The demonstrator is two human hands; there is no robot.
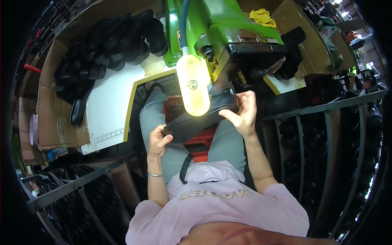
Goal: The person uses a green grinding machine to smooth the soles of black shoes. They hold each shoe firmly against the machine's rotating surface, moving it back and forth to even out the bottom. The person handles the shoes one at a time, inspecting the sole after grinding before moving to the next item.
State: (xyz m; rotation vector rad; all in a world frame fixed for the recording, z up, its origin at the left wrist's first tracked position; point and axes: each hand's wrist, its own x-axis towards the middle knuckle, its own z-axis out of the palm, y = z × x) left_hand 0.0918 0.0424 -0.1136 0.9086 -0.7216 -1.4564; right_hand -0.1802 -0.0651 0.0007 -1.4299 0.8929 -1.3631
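Observation:
A black shoe sole (192, 126) is stretched between my hands above my lap, tilted up toward the right. My left hand (158, 142) pinches its near left end between thumb and fingers. At the other end, my right hand (243, 113) grips the sole, thumb on the near face and fingers around the far edge. That right end is close below the dark working head (255, 51) of a green machine (222, 22). A lit, yellowish oval lamp (192, 87) hangs in front and hides part of the sole's far edge.
Black soles (110, 49) are heaped on the white tabletop (108, 106) at left, inside a cardboard wall (61, 114). More black pieces (292, 53) and a yellow cloth (263, 17) are at right. Metal racks (81, 185) flank me. A red stool (199, 149) shows between my legs.

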